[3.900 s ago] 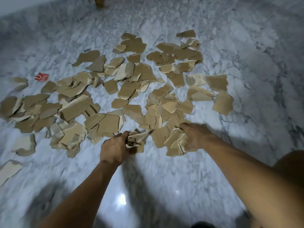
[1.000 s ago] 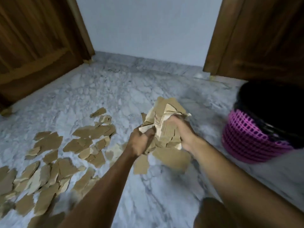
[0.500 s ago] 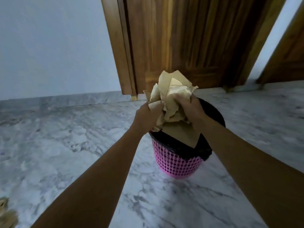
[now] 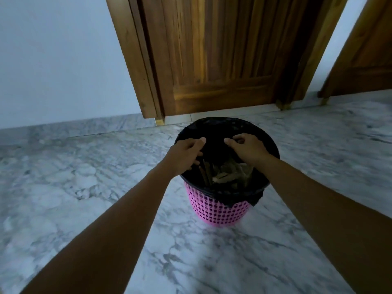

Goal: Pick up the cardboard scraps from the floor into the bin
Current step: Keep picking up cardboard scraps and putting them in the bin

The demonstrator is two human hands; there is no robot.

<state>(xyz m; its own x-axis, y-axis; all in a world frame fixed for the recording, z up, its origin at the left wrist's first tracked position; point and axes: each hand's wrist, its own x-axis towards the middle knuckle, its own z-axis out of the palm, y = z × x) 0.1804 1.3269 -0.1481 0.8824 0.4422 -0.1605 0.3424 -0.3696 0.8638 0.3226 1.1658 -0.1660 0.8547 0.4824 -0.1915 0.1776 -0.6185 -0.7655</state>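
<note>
Two bare forearms reach out over a glossy grey-veined marble floor (image 4: 63,187). On it stands the bin (image 4: 218,211), a round pink plastic basket with a square-holed lattice wall, lined with a crinkled black bag (image 4: 214,126) folded over its rim. The left hand (image 4: 186,153) hangs above the bin's left rim and the right hand (image 4: 248,148) above its right side, both with loosely curled fingers and holding nothing. Flat, jagged brown cardboard scraps (image 4: 229,175) lie inside the liner, below the hands. Behind the bin stand a panelled wooden door (image 4: 222,60) and a smooth pale wall (image 4: 53,60).
</note>
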